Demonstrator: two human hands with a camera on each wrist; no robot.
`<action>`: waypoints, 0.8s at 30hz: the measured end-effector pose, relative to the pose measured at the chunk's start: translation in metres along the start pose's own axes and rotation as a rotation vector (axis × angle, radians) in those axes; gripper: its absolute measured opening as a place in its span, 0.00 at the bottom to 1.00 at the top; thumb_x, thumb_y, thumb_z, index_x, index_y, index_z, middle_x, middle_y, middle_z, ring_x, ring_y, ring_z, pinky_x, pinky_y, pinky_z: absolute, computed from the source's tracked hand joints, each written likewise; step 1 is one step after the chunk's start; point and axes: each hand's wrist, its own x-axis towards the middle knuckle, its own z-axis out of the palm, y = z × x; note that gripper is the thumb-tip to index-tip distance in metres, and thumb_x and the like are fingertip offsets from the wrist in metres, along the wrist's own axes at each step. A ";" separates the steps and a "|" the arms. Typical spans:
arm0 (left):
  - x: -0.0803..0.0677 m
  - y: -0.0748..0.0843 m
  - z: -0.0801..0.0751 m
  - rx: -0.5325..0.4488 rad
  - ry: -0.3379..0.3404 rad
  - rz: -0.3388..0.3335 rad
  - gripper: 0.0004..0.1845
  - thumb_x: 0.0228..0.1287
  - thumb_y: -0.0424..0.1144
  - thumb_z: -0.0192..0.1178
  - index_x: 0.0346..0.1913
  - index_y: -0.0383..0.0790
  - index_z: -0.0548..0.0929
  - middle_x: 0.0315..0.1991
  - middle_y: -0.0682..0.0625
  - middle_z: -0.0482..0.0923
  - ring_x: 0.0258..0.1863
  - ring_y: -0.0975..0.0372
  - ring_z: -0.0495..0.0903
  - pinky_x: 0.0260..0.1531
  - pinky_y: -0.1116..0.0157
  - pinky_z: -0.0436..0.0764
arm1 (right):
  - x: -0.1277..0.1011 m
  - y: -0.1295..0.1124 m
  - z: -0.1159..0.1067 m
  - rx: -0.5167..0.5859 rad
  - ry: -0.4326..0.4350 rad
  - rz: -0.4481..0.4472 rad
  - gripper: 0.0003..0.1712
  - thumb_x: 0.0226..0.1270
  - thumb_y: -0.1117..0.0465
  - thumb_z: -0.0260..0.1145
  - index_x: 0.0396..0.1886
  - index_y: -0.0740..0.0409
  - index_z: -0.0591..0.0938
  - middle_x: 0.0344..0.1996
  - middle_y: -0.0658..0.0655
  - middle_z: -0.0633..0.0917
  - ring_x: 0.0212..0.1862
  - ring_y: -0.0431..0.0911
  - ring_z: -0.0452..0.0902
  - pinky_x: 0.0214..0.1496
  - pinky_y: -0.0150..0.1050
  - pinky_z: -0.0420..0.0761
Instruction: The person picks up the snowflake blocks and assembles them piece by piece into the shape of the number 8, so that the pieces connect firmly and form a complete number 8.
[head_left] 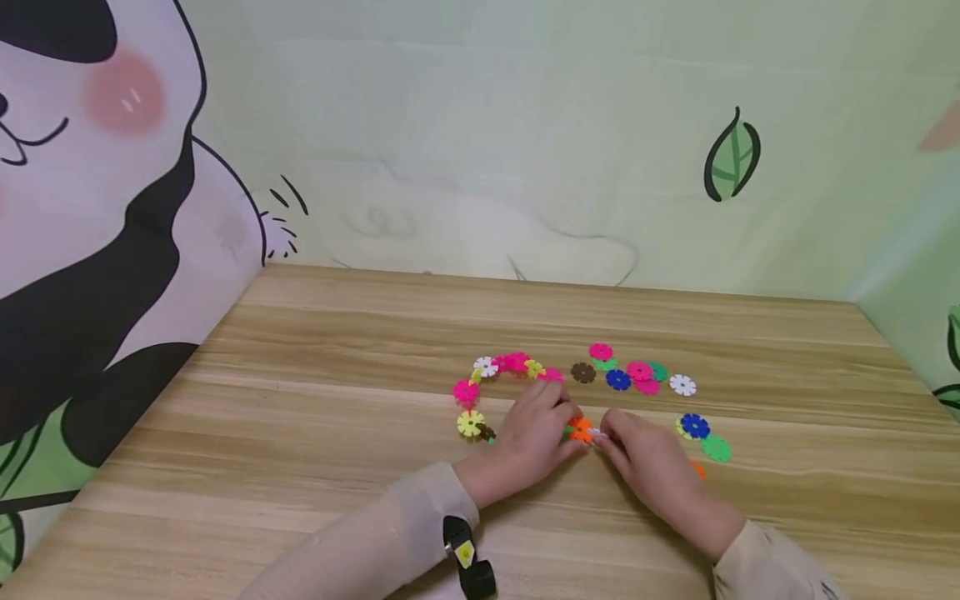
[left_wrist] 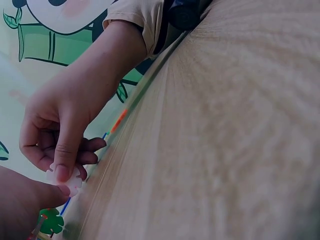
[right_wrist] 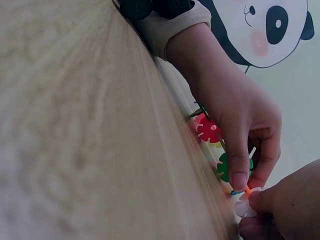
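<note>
1. The white disc [head_left: 597,434] sits pinched between both hands near the middle of the wooden table [head_left: 315,433], touching an orange disc [head_left: 580,428]. It's too hidden to tell which way it faces.
2. Left hand [head_left: 534,437] comes in from the near edge, fingers curled, pinching the orange disc end of the chain [head_left: 504,368]. Right hand [head_left: 643,463] angles in too, thumb and fingers gripping the white disc.
3. Loose discs [head_left: 637,373] lie just beyond; lots of bare table toward the left and far edges.

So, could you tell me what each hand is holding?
Left hand pinches the orange disc by its edge; right hand pinches a white disc by its rim.
</note>
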 end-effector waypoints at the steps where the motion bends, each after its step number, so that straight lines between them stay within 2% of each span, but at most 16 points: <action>1: 0.000 0.000 0.000 0.001 0.000 -0.004 0.19 0.56 0.54 0.67 0.43 0.44 0.85 0.41 0.54 0.74 0.43 0.63 0.70 0.47 0.69 0.71 | 0.000 0.000 0.000 0.006 0.002 0.001 0.10 0.60 0.64 0.69 0.26 0.53 0.75 0.18 0.45 0.75 0.22 0.33 0.63 0.24 0.27 0.68; 6: 0.000 0.002 -0.003 -0.025 -0.027 -0.044 0.19 0.58 0.53 0.66 0.45 0.42 0.84 0.41 0.53 0.73 0.43 0.62 0.69 0.47 0.68 0.70 | 0.003 0.005 0.000 0.038 -0.021 0.045 0.09 0.61 0.63 0.68 0.26 0.53 0.76 0.18 0.45 0.75 0.22 0.34 0.64 0.25 0.28 0.68; 11: 0.003 0.005 -0.010 -0.020 -0.085 -0.066 0.20 0.62 0.52 0.63 0.47 0.39 0.85 0.43 0.51 0.74 0.42 0.61 0.68 0.45 0.69 0.70 | 0.010 0.010 -0.004 0.054 -0.069 0.098 0.07 0.63 0.62 0.67 0.28 0.54 0.77 0.19 0.46 0.77 0.23 0.36 0.65 0.26 0.29 0.68; 15: 0.009 0.006 -0.019 0.006 -0.173 -0.053 0.19 0.64 0.52 0.60 0.42 0.39 0.86 0.40 0.50 0.76 0.39 0.61 0.69 0.42 0.68 0.70 | 0.012 0.015 -0.006 0.055 -0.092 0.117 0.05 0.64 0.61 0.66 0.30 0.55 0.79 0.21 0.48 0.80 0.23 0.37 0.67 0.26 0.29 0.70; 18: 0.015 0.005 -0.028 0.035 -0.254 -0.024 0.17 0.66 0.51 0.58 0.35 0.40 0.86 0.38 0.50 0.78 0.40 0.61 0.71 0.45 0.67 0.71 | 0.014 0.017 -0.008 0.047 -0.098 0.111 0.04 0.64 0.61 0.66 0.31 0.55 0.80 0.23 0.49 0.82 0.24 0.37 0.68 0.27 0.30 0.72; 21: 0.020 0.003 -0.035 0.064 -0.318 0.001 0.15 0.68 0.47 0.56 0.29 0.42 0.85 0.36 0.50 0.79 0.39 0.62 0.72 0.44 0.67 0.72 | 0.017 0.019 -0.010 0.046 -0.102 0.096 0.03 0.64 0.62 0.66 0.32 0.56 0.80 0.25 0.50 0.83 0.26 0.37 0.70 0.29 0.31 0.74; 24: 0.024 0.000 -0.040 0.083 -0.371 0.012 0.14 0.68 0.44 0.55 0.28 0.42 0.84 0.33 0.51 0.78 0.37 0.62 0.72 0.42 0.69 0.72 | 0.019 0.020 -0.011 0.056 -0.124 0.091 0.03 0.65 0.62 0.65 0.33 0.56 0.81 0.26 0.50 0.83 0.28 0.38 0.72 0.31 0.33 0.75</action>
